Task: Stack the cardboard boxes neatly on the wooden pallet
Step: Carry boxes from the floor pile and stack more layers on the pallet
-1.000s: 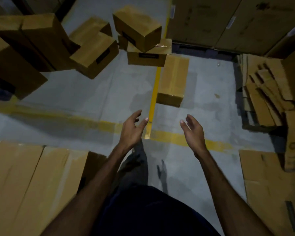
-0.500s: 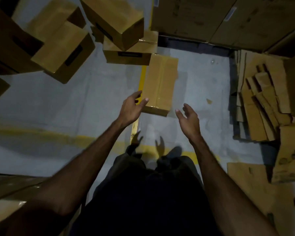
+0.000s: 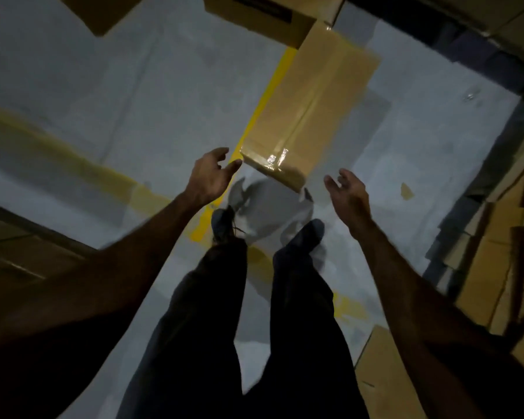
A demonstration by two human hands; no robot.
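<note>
Step in hand, as we judge it: the reach to pick up one cardboard box (image 3: 310, 107). The box lies flat on the grey floor (image 3: 133, 95), partly over the yellow line (image 3: 270, 95), its taped near end towards us. Our left hand (image 3: 211, 176) is just beside the near left corner, grip released, fingers spread, apparently not touching. Our right hand (image 3: 347, 193) is off the near right corner, clearly apart, also released. No pallet is identifiable in view. Next move calls for both palms on opposite sides of the box, then a level lift.
</note>
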